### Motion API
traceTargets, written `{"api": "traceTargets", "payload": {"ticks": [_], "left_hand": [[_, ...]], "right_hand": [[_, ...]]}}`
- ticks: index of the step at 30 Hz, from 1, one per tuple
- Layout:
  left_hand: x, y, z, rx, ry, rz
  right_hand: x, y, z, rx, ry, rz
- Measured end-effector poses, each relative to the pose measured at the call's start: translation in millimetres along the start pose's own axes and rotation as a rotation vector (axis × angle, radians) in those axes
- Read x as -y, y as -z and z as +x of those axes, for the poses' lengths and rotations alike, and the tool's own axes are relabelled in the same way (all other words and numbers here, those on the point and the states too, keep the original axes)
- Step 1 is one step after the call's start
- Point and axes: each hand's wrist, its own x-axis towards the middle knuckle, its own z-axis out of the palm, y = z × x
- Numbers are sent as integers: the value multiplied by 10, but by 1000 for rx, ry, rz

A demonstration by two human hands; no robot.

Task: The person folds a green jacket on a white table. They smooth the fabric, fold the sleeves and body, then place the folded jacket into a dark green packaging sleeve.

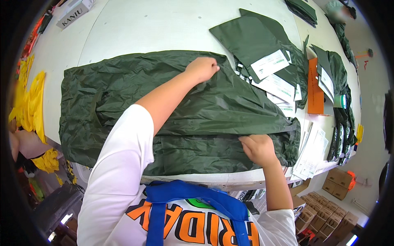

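Observation:
A large dark green garment [123, 94] of thin, shiny, crinkled fabric lies spread across the white table in front of me. My left hand [201, 69] is closed near its far edge, with the fingers curled at the fabric. Closer to me and further right, my right hand [259, 149] pinches a folded-over edge of the same fabric. Between the two hands the cloth is pulled into diagonal wrinkles. Folded dark green pieces [250, 39] lie beyond its right end, with white printed cards [271, 64] on and among them.
An orange box [315, 88] and a stack of white papers [312, 151] are at the right. A white box [75, 13] stands at the far left. Yellow cloth [35, 102] hangs at the left edge. Cardboard boxes [324, 213] are stacked below right. Another person [338, 16] is at the far right.

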Motion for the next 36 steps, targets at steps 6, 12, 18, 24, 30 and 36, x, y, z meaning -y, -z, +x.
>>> {"api": "traceTargets", "payload": {"ticks": [6,12,18,24,30,36], "left_hand": [[-225,128,620,-37,-175,52],[-15,-172,912,-106,-255,342],[110,61,16,-608,-388,126],[1392,933,-1799,-1217,427,257],[1910,896,-2167,-896,561,-1177],[2261,1762,-2647,-1202,-41,-999]], "right_hand": [[-392,376,288,-222,-139,-297],[-557,399,658,284,-225,156],[-379,-142,1747,-203,-104,-211],[-654,-631,1827,-170,-255,-499],[-618,-678,1905,-123,-239,-579],[-612,-684,1893,-126,-243,-593]]}}
